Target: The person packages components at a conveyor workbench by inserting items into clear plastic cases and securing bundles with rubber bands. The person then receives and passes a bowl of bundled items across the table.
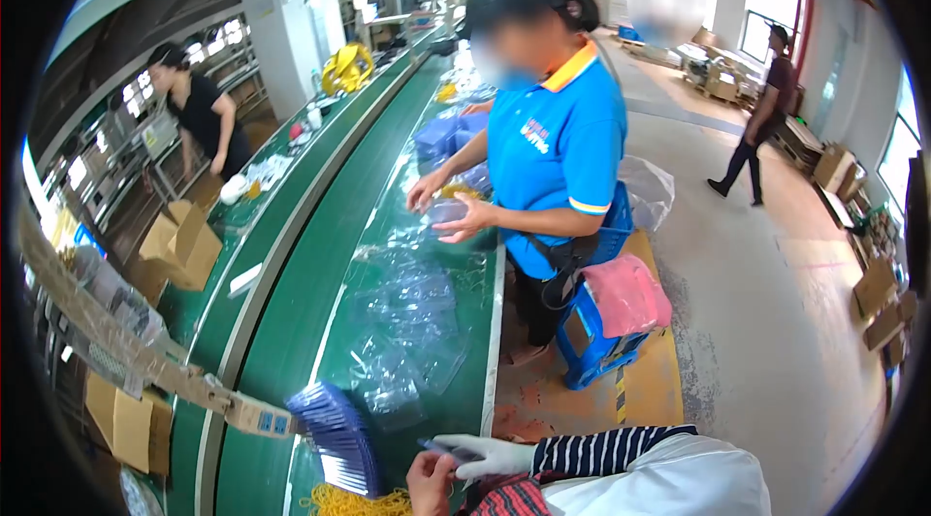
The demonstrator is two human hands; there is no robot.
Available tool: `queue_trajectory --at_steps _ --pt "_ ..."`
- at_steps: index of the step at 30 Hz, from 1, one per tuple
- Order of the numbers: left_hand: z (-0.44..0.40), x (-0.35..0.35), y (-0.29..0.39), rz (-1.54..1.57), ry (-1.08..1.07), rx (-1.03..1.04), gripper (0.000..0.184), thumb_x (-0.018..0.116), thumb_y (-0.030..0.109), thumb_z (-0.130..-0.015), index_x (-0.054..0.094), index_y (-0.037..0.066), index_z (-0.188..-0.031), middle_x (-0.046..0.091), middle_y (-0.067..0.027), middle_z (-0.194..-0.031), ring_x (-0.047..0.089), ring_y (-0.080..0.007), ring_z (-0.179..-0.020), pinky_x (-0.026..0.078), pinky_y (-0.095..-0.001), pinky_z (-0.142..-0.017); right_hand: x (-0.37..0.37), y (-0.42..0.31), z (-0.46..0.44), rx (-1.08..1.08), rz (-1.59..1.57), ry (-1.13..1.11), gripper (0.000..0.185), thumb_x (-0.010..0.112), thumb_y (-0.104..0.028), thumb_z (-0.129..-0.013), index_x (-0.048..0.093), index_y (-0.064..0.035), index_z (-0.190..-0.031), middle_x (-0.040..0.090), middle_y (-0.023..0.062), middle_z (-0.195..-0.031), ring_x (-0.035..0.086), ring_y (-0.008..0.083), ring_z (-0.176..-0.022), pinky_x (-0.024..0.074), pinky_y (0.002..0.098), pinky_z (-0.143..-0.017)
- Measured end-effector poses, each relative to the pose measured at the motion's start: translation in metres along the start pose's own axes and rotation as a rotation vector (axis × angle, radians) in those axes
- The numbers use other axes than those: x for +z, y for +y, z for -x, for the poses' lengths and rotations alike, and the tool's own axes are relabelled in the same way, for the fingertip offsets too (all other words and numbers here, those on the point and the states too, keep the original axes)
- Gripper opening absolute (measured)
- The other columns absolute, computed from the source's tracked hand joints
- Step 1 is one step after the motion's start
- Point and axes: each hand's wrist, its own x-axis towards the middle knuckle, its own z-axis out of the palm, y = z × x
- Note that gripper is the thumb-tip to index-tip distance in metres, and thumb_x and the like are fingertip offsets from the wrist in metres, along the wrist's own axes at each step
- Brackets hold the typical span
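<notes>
At the bottom of the view, my left hand is bare, with its fingers closed. My right hand wears a white glove and comes in from the right in a striped sleeve. Between the two hands is a small dark blue flat piece, partly covered by the fingers, so its kind does not show. Left of my hands, a fanned stack of blue-purple flat pieces stands on the green conveyor belt. Yellow elastic bands or strings lie in a heap just below the stack.
Clear plastic bags are spread along the belt ahead. A co-worker in a blue shirt stands at its right side, both hands over the belt. A blue stool with a pink cover is behind them. Cardboard boxes stand left.
</notes>
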Motion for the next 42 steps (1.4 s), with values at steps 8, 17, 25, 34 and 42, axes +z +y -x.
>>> queue_trajectory --at_steps 8,17,25,34,42 --pt "-0.004 -0.026 -0.065 0.049 0.046 -0.014 0.035 0.059 0.034 -0.091 0.058 0.001 -0.102 0.056 -0.0028 -0.082 0.050 -0.0127 -0.068 0.042 -0.0274 -0.059 0.014 -0.002 0.000 0.060 -0.140 -0.066 0.075 0.057 -0.029 -0.093 0.012 -0.0020 -0.148 0.029 0.0113 -0.146 0.038 0.0179 -0.127 0.0349 0.0309 -0.103" --pt "0.003 -0.002 -0.060 -0.701 0.187 0.463 0.018 0.058 0.007 -0.086 0.056 0.000 -0.102 0.058 -0.0129 -0.089 0.056 -0.0226 -0.072 0.047 -0.0329 -0.062 0.012 0.013 0.005 -0.009 -0.171 -0.041 0.064 0.053 -0.024 -0.095 0.021 -0.0011 -0.146 0.040 0.0064 -0.136 0.044 0.0127 -0.115 0.0373 0.0293 -0.098" --pt "0.000 0.016 -0.022 0.251 0.177 0.056 0.013 0.059 0.014 -0.091 0.054 0.002 -0.093 0.055 -0.0015 -0.073 0.051 -0.0088 -0.062 0.044 -0.0236 -0.057 0.022 -0.035 0.013 0.042 -0.166 0.034 0.066 0.053 -0.021 -0.092 0.020 -0.0047 -0.147 0.043 0.0071 -0.132 0.048 0.0136 -0.110 0.0409 0.0289 -0.093" --pt "0.001 0.001 -0.036 0.551 0.127 -0.058 0.019 0.061 0.018 -0.091 0.053 0.003 -0.099 0.056 -0.0014 -0.077 0.052 -0.0085 -0.065 0.045 -0.0231 -0.060 0.024 -0.036 0.004 0.017 -0.185 0.005 0.069 0.056 -0.025 -0.091 0.020 -0.0029 -0.146 0.035 0.0111 -0.142 0.042 0.0178 -0.122 0.0363 0.0309 -0.100" --pt "0.008 -0.012 -0.019 0.355 0.212 0.149 0.068 0.068 0.030 -0.084 0.031 0.008 -0.138 0.046 -0.0089 -0.122 0.055 -0.0149 -0.102 0.052 -0.0272 -0.076 0.028 -0.039 -0.006 -0.037 0.052 -0.060 0.074 0.064 -0.023 -0.088 0.021 -0.0030 -0.145 0.033 0.0120 -0.143 0.035 0.0220 -0.130 0.0283 0.0343 -0.107"
